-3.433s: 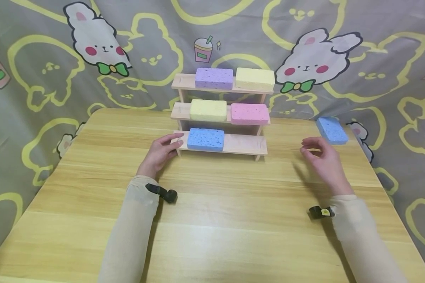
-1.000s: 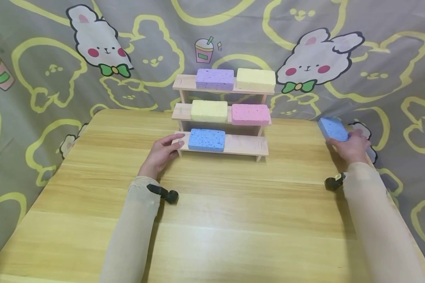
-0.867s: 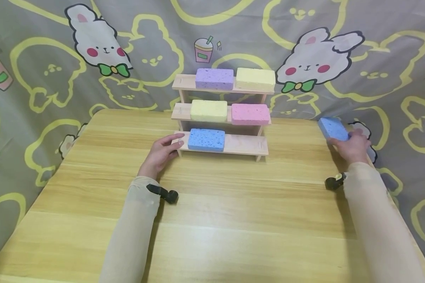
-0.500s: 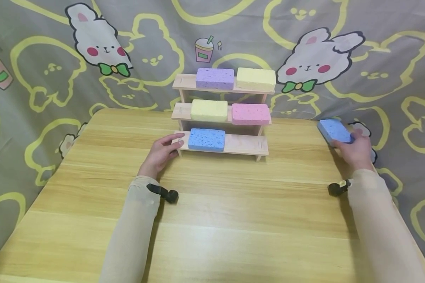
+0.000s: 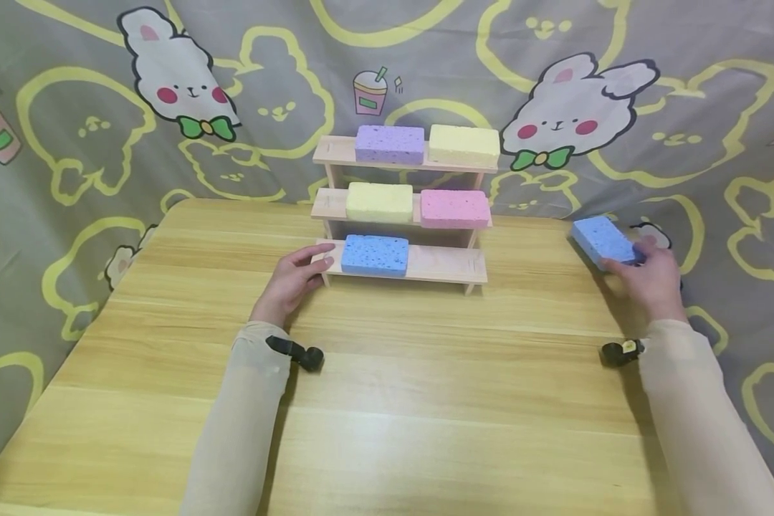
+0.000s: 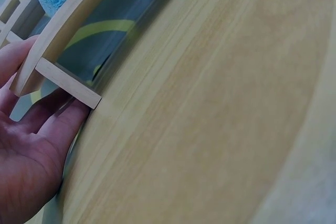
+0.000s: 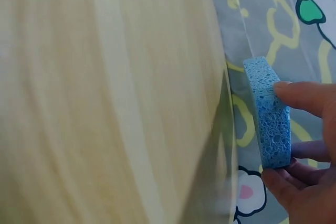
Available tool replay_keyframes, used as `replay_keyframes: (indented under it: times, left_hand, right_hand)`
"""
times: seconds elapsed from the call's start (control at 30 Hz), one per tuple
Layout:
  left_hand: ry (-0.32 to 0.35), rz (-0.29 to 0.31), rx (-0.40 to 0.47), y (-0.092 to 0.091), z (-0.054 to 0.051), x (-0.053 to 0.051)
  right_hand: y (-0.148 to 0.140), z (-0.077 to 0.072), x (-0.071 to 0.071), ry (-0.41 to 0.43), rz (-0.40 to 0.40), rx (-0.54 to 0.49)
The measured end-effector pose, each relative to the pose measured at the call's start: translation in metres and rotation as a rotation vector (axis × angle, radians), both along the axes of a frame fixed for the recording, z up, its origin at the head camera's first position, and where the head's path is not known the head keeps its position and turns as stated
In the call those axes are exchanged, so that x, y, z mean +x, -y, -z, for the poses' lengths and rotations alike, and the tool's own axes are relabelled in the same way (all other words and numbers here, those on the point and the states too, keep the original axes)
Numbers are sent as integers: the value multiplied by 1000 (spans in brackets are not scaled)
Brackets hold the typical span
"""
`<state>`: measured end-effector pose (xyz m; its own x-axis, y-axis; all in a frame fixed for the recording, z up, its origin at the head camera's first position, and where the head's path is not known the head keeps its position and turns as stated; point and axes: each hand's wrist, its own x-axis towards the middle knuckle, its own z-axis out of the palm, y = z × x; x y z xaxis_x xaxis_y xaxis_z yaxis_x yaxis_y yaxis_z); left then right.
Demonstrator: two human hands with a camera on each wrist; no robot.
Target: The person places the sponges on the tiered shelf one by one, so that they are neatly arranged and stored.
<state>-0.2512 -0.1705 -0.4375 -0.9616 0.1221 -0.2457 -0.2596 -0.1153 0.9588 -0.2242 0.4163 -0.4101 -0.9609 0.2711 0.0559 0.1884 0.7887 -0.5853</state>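
Note:
A three-tier wooden display rack [image 5: 448, 265] stands at the back of the table. My left hand [image 5: 290, 283] holds the left end of its lowest tier; in the left wrist view, the thumb lies over the board and the fingers reach below beside the leg. On that tier rests one blue sponge [image 5: 375, 255], just right of my left hand. Over the table's back right corner, my right hand [image 5: 654, 279] pinches a second blue sponge [image 5: 601, 239] between thumb and fingers. The right wrist view shows this sponge [image 7: 270, 119] raised, with a shadow on the table.
The middle tier carries a yellow sponge [image 5: 379, 202] and a pink sponge [image 5: 454, 208]. Up top sit a purple sponge [image 5: 390, 144] and another yellow sponge [image 5: 464, 146]. A patterned grey curtain [image 5: 284, 64] hangs behind the wooden table [image 5: 426, 401].
My right hand has gone to the corner, taken hold of the blue sponge there and lifted it, shifting it slightly left and toward me. The left hand stays at the rack.

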Motion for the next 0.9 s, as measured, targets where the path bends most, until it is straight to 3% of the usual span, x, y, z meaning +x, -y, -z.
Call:
replay_keyframes:
  times: [0.9]
  left_hand:
    - [-13,8,-10,1,3,-2]
  right_hand:
    - [13,-8,23,-49,-13,-12]
